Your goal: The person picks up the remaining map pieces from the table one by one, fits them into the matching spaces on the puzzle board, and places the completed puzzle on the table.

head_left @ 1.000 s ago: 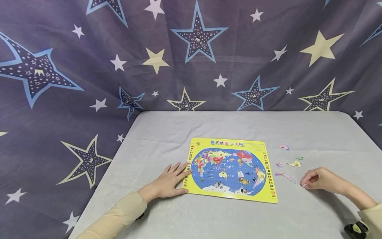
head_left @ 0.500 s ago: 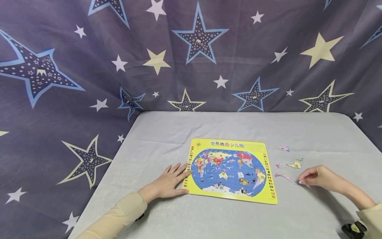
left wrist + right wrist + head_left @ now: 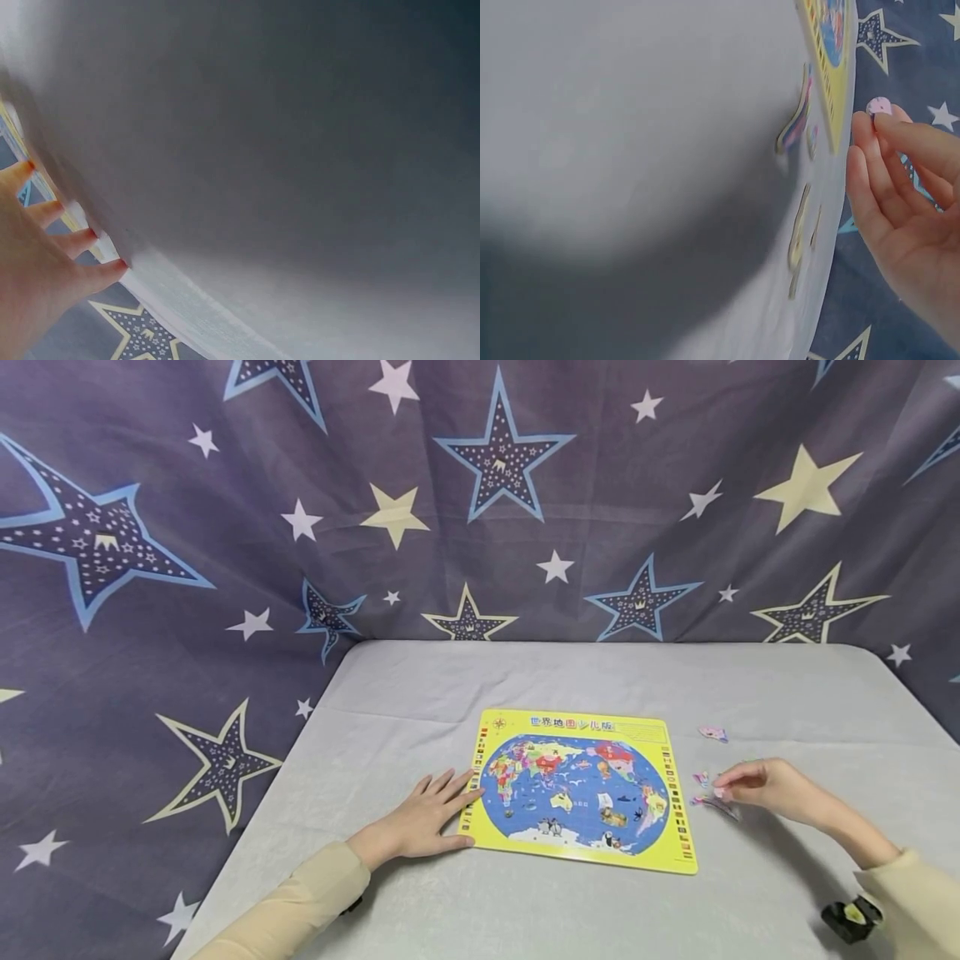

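A yellow-bordered world map puzzle board (image 3: 585,859) lies on the table in the head view. My left hand (image 3: 429,817) rests along its left edge, fingers spread. Off the board's right side, my right hand (image 3: 780,789) pinches a small pink puzzle piece (image 3: 879,106) between thumb and fingers, held above the table. Below that hand lies a long, thin pink puzzle piece (image 3: 798,120). Close by are a small pink piece (image 3: 701,777) and a yellow piece (image 3: 798,229), the latter hidden by my right hand in the head view.
Farther back on the right lies another pink puzzle piece (image 3: 713,733). A grey cloth covers the table (image 3: 420,693). Behind and to the left hangs a dark curtain (image 3: 525,568) printed with stars.
My right hand has moved left and slightly away from me, from beside the loose pieces to above them, with the small pink piece pinched. My left hand has stayed on the board's edge.
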`<state>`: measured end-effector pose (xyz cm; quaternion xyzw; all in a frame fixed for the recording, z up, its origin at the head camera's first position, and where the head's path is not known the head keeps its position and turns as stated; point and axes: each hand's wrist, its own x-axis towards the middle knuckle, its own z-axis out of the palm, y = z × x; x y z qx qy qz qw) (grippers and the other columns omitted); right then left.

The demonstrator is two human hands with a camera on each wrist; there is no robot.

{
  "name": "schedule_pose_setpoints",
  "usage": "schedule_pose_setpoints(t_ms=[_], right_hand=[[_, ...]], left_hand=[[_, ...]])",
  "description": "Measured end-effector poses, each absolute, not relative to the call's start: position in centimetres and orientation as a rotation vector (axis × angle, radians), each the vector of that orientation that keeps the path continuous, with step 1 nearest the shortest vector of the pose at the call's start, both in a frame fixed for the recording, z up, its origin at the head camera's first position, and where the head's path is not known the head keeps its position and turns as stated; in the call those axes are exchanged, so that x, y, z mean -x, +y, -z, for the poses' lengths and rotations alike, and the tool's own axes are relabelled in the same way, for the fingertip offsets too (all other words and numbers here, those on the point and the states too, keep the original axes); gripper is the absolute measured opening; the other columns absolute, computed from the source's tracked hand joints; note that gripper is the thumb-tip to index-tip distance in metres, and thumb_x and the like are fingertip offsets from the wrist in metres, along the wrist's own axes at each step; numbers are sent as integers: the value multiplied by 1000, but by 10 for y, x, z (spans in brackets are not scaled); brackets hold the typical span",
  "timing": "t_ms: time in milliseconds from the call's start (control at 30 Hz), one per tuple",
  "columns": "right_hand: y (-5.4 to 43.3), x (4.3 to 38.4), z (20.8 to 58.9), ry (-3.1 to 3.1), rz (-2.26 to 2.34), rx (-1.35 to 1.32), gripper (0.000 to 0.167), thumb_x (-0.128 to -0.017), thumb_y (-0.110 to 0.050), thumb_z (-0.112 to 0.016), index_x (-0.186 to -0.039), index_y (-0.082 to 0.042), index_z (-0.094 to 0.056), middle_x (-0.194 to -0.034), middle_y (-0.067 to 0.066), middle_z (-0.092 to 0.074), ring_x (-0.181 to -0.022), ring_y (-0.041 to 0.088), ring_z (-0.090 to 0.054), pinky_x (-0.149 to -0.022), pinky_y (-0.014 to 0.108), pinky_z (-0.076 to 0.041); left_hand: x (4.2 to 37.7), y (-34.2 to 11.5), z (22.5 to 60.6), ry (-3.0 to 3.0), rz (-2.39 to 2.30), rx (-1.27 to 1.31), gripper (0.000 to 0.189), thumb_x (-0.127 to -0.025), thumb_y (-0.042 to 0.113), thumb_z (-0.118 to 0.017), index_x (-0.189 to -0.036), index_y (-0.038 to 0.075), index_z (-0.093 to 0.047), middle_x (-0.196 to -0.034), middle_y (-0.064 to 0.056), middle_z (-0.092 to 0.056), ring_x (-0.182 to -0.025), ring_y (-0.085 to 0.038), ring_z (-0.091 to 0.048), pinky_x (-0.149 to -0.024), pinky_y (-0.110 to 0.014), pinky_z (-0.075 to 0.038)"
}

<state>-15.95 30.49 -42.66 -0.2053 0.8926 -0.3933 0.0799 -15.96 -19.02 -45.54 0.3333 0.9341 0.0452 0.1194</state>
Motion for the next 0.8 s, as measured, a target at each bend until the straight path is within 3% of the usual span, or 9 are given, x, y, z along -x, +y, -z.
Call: schedule_pose_setpoints(t_ms=[267, 567, 800], right_hand=[[283, 169, 422, 2602, 1296, 704, 17, -79, 2, -60, -94, 11, -62, -87, 20, -64, -74, 3, -60, -63, 21, -50], [263, 180, 417, 2551, 1311, 600, 21, -80, 1, -59, -99, 11, -61, -91, 20, -63, -76, 6, -61, -66, 25, -51], [251, 189, 414, 2498, 1318, 567, 23, -81, -3, -60, -100, 11, -60, -95, 22, -62, -81, 20, -63, -68, 30, -51]], left_hand=[[159, -191, 457, 2741, -126, -979, 74, -82, 67, -33, -142, 26, -21, -149, -1, -8, -134, -30, -9, -102, -54, -14], [158, -190, 456, 2743, -124, -977, 74, -82, 67, -32, -142, 26, -21, -149, -1, -8, -134, -30, -10, -102, -54, -13], [158, -190, 456, 2743, -129, -981, 73, -82, 67, -32, -142, 27, -21, -149, -1, -8, -134, -30, -10, -102, -54, -14]])
